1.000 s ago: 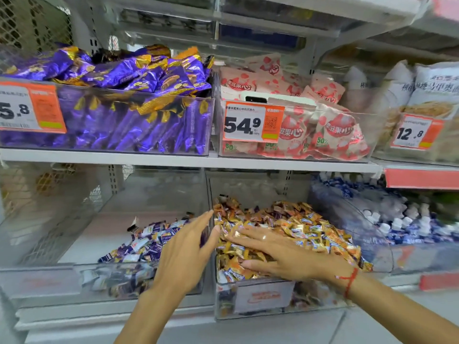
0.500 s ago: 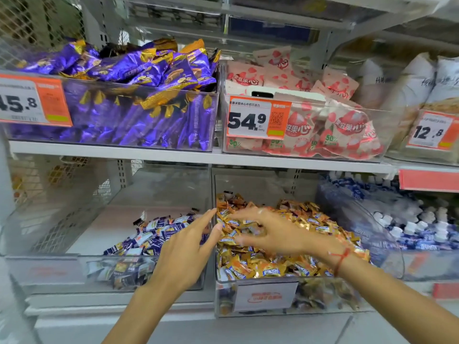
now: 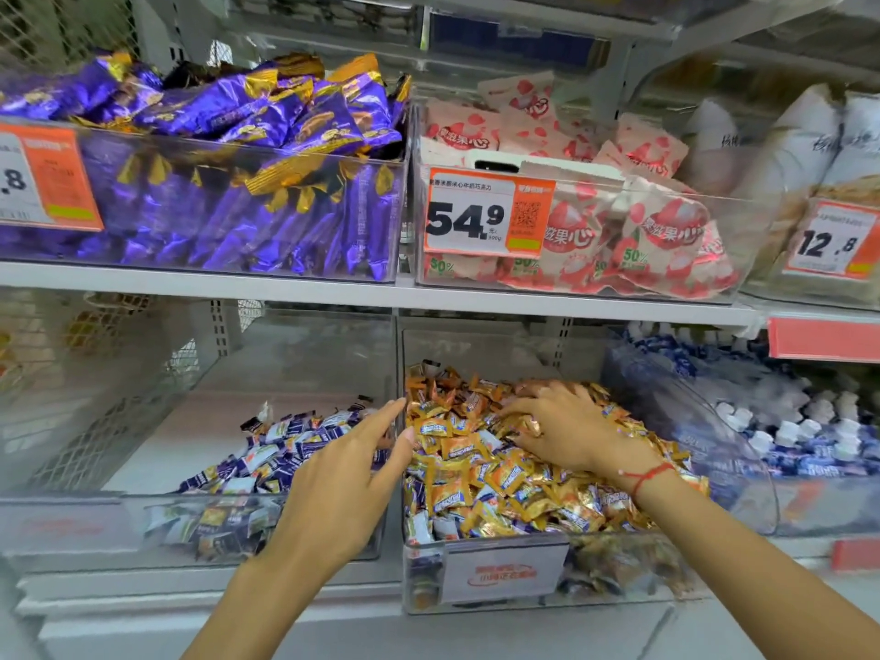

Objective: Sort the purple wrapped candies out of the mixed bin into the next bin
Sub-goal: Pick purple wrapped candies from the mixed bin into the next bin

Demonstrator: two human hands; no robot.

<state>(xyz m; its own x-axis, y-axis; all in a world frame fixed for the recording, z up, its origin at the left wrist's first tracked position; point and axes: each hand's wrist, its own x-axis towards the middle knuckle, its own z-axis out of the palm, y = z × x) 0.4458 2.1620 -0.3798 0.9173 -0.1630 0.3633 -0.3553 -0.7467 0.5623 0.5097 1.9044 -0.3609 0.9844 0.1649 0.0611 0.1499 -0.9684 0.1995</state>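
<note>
On the lower shelf a clear mixed bin (image 3: pixel 500 571) is heaped with orange and gold wrapped candies (image 3: pixel 481 469). Left of it, a second clear bin (image 3: pixel 95 521) holds a small pile of purple and white wrapped candies (image 3: pixel 266 454). My right hand (image 3: pixel 562 426) lies on top of the orange heap with fingers bent into the candies; whether it holds one cannot be seen. My left hand (image 3: pixel 343 473) hovers at the wall between the two bins, fingers straight and spread, holding nothing.
The shelf above carries a bin of large purple packets (image 3: pixel 228 183), a bin of pink packets (image 3: pixel 595 221) with a 54.9 price tag, and white bags (image 3: pixel 809 173). A tilted bin of blue and white candies (image 3: pixel 785 421) stands on the right.
My right hand has moved from lying flat on the front of the orange heap to farther back, its fingers curling into the candies. My left hand stays by the divider.
</note>
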